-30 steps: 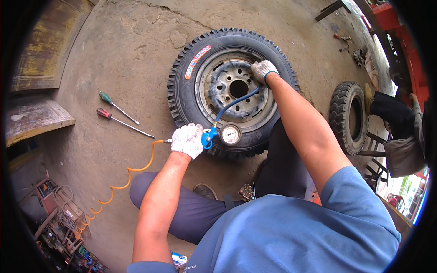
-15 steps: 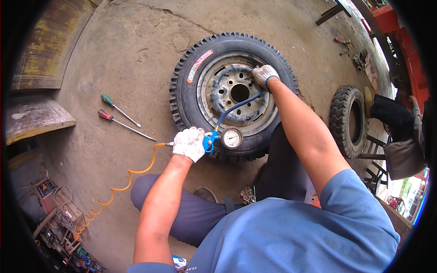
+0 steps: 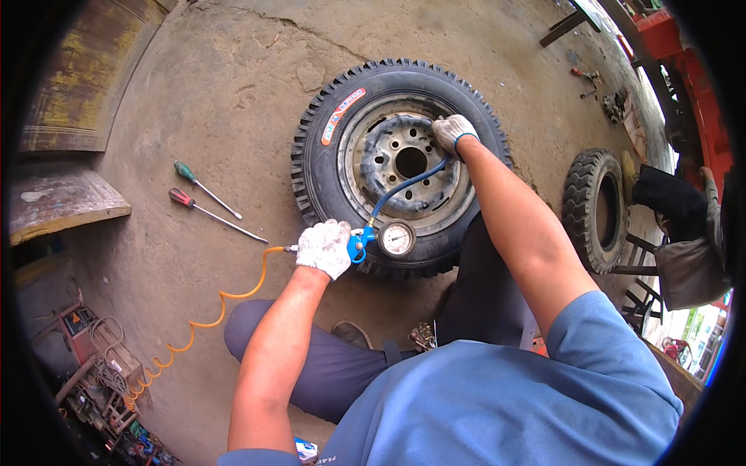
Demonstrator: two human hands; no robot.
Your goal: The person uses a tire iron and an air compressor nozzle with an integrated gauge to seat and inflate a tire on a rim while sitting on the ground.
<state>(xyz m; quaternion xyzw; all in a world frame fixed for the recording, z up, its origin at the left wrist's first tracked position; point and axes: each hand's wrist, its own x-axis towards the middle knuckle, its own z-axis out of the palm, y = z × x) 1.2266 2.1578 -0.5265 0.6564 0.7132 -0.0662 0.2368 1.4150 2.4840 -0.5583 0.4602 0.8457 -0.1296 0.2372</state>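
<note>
My left hand (image 3: 325, 247) in a stained white glove grips a blue inflator handle (image 3: 359, 242); a round pressure gauge (image 3: 396, 239) sits at its right and a coiled orange air hose (image 3: 256, 279) runs off to the lower left. My right hand (image 3: 454, 133), also gloved, has its fingers closed round the end of a short blue hose (image 3: 412, 183) at the rim; the fitting is hidden under them. The dark steel wheel (image 3: 377, 140) and its treaded tire (image 3: 322, 179) lie flat before me. Two screwdrivers, green-handled (image 3: 184, 171) and red-handled (image 3: 182, 197), lie left of the tire.
Another tire (image 3: 579, 210) leans at the right beside black metal frames and what looks like a person in dark clothes (image 3: 668, 194). A wooden step (image 3: 66, 203) is on the left, a cluttered machine (image 3: 81, 338) at lower left. Red metalwork (image 3: 691, 109) fills the upper right edge.
The whole scene has shifted slightly down and right in the picture. Both my hands keep their hold on the inflator and hose, with no other visible change.
</note>
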